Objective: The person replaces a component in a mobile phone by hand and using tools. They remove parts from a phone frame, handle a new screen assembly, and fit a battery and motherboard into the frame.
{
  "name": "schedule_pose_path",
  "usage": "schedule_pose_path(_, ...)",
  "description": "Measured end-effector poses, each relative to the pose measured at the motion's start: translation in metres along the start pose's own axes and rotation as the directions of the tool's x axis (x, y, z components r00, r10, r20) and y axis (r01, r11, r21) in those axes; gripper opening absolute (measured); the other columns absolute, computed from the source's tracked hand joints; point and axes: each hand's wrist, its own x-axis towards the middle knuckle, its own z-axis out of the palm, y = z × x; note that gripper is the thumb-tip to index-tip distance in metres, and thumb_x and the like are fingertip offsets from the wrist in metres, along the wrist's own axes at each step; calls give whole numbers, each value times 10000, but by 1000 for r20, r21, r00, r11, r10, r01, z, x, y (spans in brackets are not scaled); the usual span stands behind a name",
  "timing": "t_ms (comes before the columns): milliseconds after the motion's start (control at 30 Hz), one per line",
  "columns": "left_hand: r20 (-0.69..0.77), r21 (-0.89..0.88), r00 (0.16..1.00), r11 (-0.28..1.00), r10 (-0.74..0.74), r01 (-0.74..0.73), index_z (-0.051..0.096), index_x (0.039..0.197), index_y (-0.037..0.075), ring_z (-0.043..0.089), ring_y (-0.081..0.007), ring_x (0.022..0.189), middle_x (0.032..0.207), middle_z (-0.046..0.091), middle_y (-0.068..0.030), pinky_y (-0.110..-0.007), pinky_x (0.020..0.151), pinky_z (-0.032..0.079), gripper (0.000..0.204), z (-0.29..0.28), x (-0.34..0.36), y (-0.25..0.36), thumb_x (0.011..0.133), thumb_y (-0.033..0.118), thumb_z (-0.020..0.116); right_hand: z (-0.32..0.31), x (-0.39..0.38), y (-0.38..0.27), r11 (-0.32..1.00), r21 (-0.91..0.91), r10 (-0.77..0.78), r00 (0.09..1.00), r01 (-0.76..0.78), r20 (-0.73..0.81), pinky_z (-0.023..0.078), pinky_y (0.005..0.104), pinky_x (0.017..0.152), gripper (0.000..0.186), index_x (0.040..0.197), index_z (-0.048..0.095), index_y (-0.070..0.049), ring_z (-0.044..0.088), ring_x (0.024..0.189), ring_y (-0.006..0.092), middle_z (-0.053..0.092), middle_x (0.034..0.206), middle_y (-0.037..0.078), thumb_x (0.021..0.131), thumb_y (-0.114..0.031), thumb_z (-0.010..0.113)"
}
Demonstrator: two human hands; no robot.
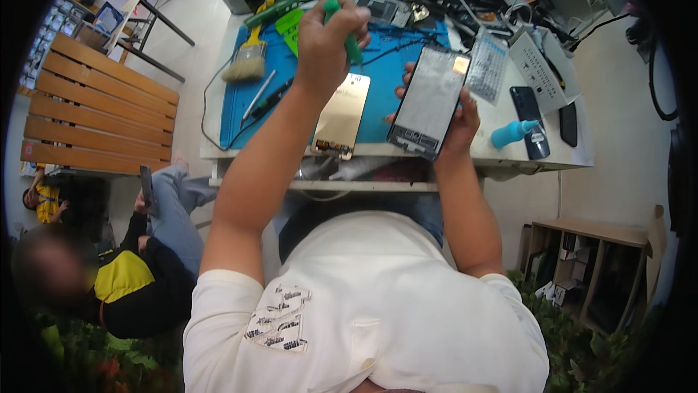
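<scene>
L hand [331, 35] is grasping a green tool [353, 51], fingers curling tight round it, its lower end pointing down nr the top of a gold panel [345, 111]; can't tell if the tip is touching anything; R hand [463, 125] is grasping a phone-sized grey panel w/ black edges [432, 98], supporting it from below, fingertips showing at its L edge, thumb side at its R; this panel is tilting to one side over the near edge of the blue mat [379, 95], R of the gold one, the two staying apart; gold panel is lying on the mat nr the bench's front edge, just R of the L forearm; L of that arm a yellow-handled brush [247, 62], a white pen-like stick [258, 95] & a dark slim tool [274, 101] are lying on the mat; beyond the R hand, bubble wrap [487, 66] is lying by a white box [538, 66]; a light-blue bottle [509, 134] is lying tipped, its tip pointing at a dark phone [529, 113]; off to the L a person in black & yellow [127, 277] is sitting, holding a phone-like device [147, 188].
</scene>
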Motion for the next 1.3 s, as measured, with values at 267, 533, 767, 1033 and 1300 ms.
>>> schedule_pose_path(267, 9, -36, 941, 941, -337, 337, 449, 816, 97, 377, -118, 590, 698, 387, -9, -287, 540, 346, 221, -17, -73, 20, 906, 109, 650, -4, -1, 1, 999, 17, 30, 999, -30, 25, 562, 714, 954, 933, 1565, 330, 10, 598, 1265, 358, 514, 1417, 207, 916, -574, 659)
schedule_pose_path(533, -54, -57, 971, 972, -231, 228, 419, 815, 129, 368, -113, 635, 718, 370, -3, -301, 559, 359, 222, -67, -77, 43, 916, 116, 616, 0, -2, 1, 999, 40, 25, 997, -28, 67, 548, 708, 975, 954, 1555, 304, 63, 584, 1277, 361, 532, 1373, 203, 927, -552, 673)
schedule_pose_path(767, -341, -101, 940, 993, 29, -67, 498, 850, 95, 455, -142, 679, 740, 424, -25, -326, 631, 421, 154, -60, -5, 10, 885, 118, 646, 3, -3, -1, 998, 58, 36, 998, -39, 52, 560, 692, 962, 961, 1547, 311, 64, 591, 1263, 342, 533, 1361, 197, 914, -551, 691)
schedule_pose_path(1033, -310, -35, 951, 999, -10, -1, 526, 840, 81, 416, -117, 580, 683, 444, -17, -312, 547, 391, 92, -64, 23, -8, 868, 90, 614, 3, -3, 0, 996, 81, 39, 999, -41, 32, 579, 681, 937, 936, 1545, 344, 34, 615, 1237, 340, 548, 1362, 196, 898, -537, 706)
schedule_pose_path(1300, -231, 173, 970, 978, -78, 119, 549, 861, 81, 458, -113, 639, 706, 471, -19, -299, 615, 420, 91, -63, 20, -17, 882, 103, 635, 5, -5, -1, 996, 78, 41, 998, -44, 38, 574, 681, 947, 940, 1548, 337, 54, 621, 1242, 343, 566, 1343, 201, 908, -530, 699)
